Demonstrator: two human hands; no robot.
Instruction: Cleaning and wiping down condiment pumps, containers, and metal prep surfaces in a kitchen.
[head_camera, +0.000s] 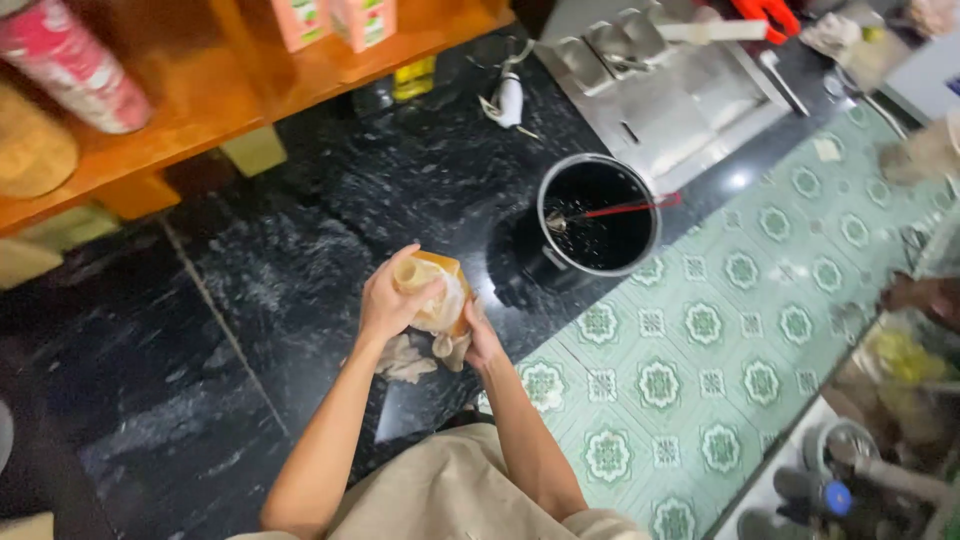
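The black stone counter (300, 260) fills most of the frame, with a green patterned floor (700, 360) at lower right and an orange wooden shelf (200, 90) across the upper left. A steel tray unit (660, 90) sits at the top, and below it a round black pot (597, 214) holds a red-handled utensil (620, 210). At centre, both hands are clamped on a small amber jar (445, 285): the left hand (385, 300) wraps its top and side, the right hand (482, 340) supports it from below, with a pale cloth (410, 360) bunched underneath. The jar looks rigid, probably glass, so breakable and likely slippery if wet; gripping around its body with the cloth seems safest.
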